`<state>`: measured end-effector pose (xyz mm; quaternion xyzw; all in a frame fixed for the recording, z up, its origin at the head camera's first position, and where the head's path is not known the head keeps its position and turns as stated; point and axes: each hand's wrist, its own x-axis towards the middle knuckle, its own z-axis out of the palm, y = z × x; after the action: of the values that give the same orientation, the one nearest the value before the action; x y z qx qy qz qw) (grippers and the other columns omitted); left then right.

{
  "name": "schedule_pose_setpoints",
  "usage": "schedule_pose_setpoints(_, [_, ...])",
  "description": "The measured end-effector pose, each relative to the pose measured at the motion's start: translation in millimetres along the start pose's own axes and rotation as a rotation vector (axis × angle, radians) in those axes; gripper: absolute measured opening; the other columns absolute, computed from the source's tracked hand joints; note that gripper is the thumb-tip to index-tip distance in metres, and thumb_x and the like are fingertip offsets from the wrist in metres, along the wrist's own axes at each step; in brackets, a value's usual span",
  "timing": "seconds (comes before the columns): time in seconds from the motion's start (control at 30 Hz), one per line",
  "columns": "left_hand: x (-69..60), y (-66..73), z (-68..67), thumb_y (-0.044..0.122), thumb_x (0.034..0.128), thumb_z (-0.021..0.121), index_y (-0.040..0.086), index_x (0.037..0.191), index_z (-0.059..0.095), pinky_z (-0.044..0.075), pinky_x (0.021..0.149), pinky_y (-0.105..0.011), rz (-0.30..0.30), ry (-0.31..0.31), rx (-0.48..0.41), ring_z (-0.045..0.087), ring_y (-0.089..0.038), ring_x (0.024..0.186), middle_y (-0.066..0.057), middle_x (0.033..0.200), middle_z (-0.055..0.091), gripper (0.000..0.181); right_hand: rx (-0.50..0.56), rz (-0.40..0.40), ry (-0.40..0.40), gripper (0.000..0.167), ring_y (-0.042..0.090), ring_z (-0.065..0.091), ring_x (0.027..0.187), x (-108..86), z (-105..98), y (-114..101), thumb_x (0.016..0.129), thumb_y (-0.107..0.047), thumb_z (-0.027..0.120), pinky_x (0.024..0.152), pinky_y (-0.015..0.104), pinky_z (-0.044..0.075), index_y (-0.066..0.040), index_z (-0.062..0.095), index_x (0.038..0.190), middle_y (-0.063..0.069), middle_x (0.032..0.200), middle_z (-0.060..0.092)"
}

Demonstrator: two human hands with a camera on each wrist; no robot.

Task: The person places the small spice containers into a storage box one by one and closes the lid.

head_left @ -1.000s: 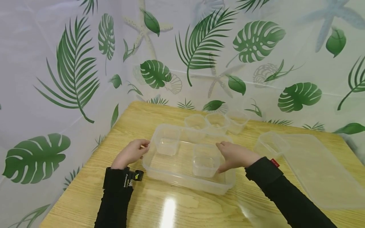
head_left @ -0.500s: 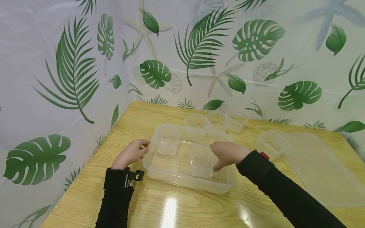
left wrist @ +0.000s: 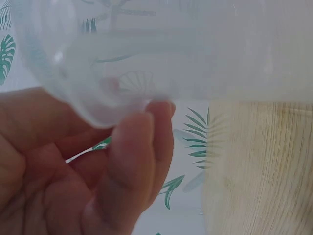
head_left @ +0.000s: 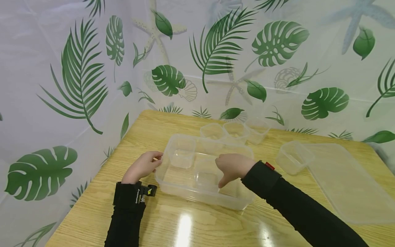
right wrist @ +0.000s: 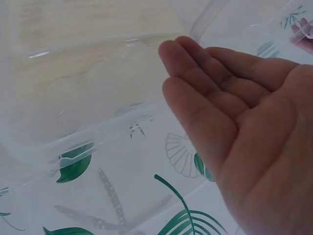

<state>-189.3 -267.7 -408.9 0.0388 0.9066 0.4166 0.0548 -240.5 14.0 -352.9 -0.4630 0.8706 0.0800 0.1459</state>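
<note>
In the head view a large clear plastic box (head_left: 197, 192) stands on the wooden table. My left hand (head_left: 142, 167) holds the box's left rim; up close, the thumb and fingers (left wrist: 129, 166) of that hand pinch its edge in the left wrist view. A small clear cup (head_left: 182, 158) stands in the box's back left corner. Against the right side of another small cup (head_left: 206, 180), near the middle of the box, lies my right hand (head_left: 233, 167). The right wrist view has that hand (right wrist: 244, 112) with fingers extended beside clear plastic, not wrapped around it.
Three clear cups (head_left: 213, 130) stand in a row behind the box. On the right lies a large flat clear lid (head_left: 351, 181), with one more cup (head_left: 293, 159) at its left edge. A leaf-printed sheet (head_left: 197, 68) hangs behind the table.
My right hand and the cup beside it have slid left inside the box. The left hand has stayed at the rim.
</note>
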Motion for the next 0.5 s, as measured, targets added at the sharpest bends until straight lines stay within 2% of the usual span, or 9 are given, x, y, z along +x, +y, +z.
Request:
schedule_pose_setpoints(0.37, [-0.4, -0.1, 0.4, 0.009, 0.0921, 0.047, -0.005, 0.125, 0.046, 0.049, 0.066, -0.030, -0.011, 0.010, 0.016, 0.055, -0.025, 0.093, -0.018, 0.114, 0.053, 0.035, 0.034, 0.004, -0.015, 0.039, 0.017, 0.049, 0.067, 9.1, -3, -11, 0.068, -0.034, 0.075, 0.065, 0.031, 0.043, -0.003, 0.057, 0.083, 0.002, 0.074, 0.048])
schedule_pose_setpoints(0.5, [-0.9, 1.1, 0.0, 0.009, 0.0921, 0.047, -0.005, 0.125, 0.046, 0.049, 0.066, -0.030, -0.020, 0.009, 0.017, 0.055, -0.025, 0.093, -0.018, 0.115, 0.052, 0.036, 0.049, -0.003, -0.003, 0.036, 0.016, 0.046, 0.064, 10.8, -5, -16, 0.069, -0.032, 0.075, 0.062, 0.030, 0.042, -0.003, 0.056, 0.080, 0.001, 0.071, 0.046])
